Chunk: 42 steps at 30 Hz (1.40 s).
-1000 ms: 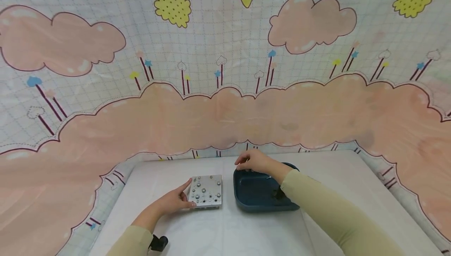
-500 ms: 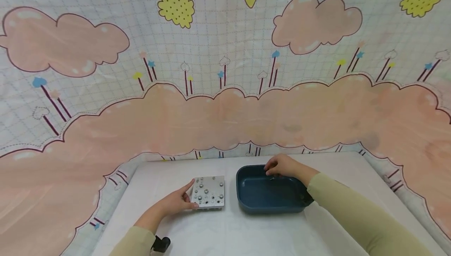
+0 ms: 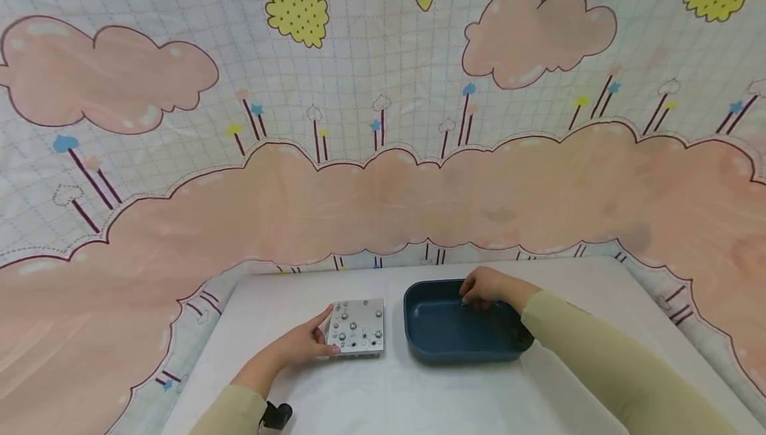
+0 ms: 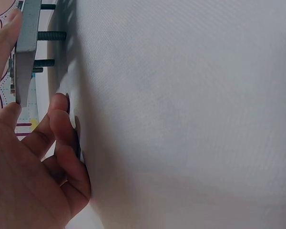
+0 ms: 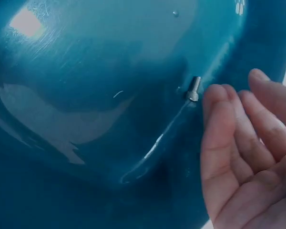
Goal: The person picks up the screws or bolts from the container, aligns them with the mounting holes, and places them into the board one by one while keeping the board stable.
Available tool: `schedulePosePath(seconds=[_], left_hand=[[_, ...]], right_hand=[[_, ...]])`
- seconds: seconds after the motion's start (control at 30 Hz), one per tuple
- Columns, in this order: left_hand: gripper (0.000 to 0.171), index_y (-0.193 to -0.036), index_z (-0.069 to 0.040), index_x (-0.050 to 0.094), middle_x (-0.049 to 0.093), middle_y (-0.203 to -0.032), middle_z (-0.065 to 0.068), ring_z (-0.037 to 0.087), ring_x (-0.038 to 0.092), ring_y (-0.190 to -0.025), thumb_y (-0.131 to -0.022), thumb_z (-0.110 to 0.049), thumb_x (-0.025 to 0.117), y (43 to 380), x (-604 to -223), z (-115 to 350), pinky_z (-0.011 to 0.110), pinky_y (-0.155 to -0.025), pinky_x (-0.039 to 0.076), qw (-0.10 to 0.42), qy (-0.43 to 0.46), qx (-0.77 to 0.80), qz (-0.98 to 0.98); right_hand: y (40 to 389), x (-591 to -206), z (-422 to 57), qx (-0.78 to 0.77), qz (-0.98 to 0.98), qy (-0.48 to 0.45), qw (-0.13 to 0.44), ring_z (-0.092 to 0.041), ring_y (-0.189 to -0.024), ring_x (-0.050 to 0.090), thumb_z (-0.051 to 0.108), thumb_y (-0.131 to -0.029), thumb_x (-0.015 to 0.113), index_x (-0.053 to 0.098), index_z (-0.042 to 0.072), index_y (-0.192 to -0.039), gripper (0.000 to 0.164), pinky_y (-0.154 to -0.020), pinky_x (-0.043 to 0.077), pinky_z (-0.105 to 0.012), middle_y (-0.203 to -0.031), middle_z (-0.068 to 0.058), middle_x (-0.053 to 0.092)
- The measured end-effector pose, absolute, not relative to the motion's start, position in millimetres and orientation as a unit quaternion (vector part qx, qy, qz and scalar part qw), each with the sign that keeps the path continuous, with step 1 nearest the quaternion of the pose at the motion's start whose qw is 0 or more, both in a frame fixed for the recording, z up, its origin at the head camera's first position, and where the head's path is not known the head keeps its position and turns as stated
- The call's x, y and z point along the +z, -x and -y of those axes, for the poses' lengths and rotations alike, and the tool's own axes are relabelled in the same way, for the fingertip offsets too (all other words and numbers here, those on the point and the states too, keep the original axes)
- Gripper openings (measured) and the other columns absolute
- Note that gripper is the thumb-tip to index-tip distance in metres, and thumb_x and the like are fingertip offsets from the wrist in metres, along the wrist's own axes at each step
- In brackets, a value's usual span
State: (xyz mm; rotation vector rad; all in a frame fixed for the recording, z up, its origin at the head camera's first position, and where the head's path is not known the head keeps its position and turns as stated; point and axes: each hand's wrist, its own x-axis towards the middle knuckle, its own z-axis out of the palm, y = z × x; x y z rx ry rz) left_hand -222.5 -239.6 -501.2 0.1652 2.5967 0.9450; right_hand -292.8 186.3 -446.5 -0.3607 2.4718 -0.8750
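Note:
My left hand (image 3: pixel 304 345) grips the left edge of a square metal plate (image 3: pixel 362 328), set with several bolts and holes. In the left wrist view, threaded bolt shanks (image 4: pixel 51 36) stick out of the plate's underside, and the other fingers (image 4: pixel 66 129) curl near the white surface. My right hand (image 3: pixel 487 287) reaches into a dark blue basin (image 3: pixel 419 353) at its far side. A small bolt (image 5: pixel 194 89) lies inside the basin, right beside the fingertips of the right hand, with nothing visible pinched between them.
A white-covered table (image 3: pixel 347 398) carries both things, the basin to the right of the plate. Behind hangs a patterned cloth (image 3: pixel 371 202) with clouds and stars. A black wrist device (image 3: pixel 276 415) sits at the left sleeve.
The right hand has moved right from the basin's far left corner and down inside its far wall. The left hand keeps its grip on the plate; the view has shifted slightly.

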Motion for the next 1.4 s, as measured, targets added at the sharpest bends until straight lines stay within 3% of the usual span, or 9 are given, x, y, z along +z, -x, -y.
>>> schedulePosePath(seconds=[0.5, 1.03, 1.4], left_hand=[[0.104, -0.159, -0.019, 0.026, 0.055, -0.085, 0.002, 0.017, 0.050, -0.075, -0.076, -0.040, 0.085, 222, -496, 237, 0.033, -0.069, 0.039, 0.188, -0.061, 0.334, -0.922], [0.105, -0.159, -0.020, 0.024, 0.056, -0.086, 0.001, 0.017, 0.050, -0.076, -0.076, -0.040, 0.085, 222, -498, 239, 0.034, -0.071, 0.039, 0.189, -0.062, 0.340, -0.919], [0.104, -0.159, -0.020, 0.025, 0.055, -0.085, 0.002, 0.017, 0.049, -0.076, -0.076, -0.037, 0.085, 218, -495, 237, 0.034, -0.070, 0.039, 0.186, -0.063, 0.342, -0.919]], right_hand=[[285, -449, -182, -0.315, -0.903, 0.052, 0.289, -0.022, -0.073, 0.066, -0.002, -0.091, 0.063, 0.062, -0.009, -0.114, 0.024, -0.067, 0.057, -0.036, -0.092, -0.011, 0.064], [294, -461, -178, -0.290, -0.907, 0.083, 0.294, -0.023, -0.070, 0.066, 0.000, -0.093, 0.059, 0.068, -0.003, -0.097, 0.010, -0.062, 0.056, -0.035, -0.085, -0.010, 0.065], [289, -462, -163, -0.315, -0.897, 0.087, 0.299, -0.023, -0.075, 0.068, -0.002, -0.091, 0.063, 0.069, -0.005, -0.104, 0.015, -0.067, 0.057, -0.038, -0.090, -0.009, 0.068]])
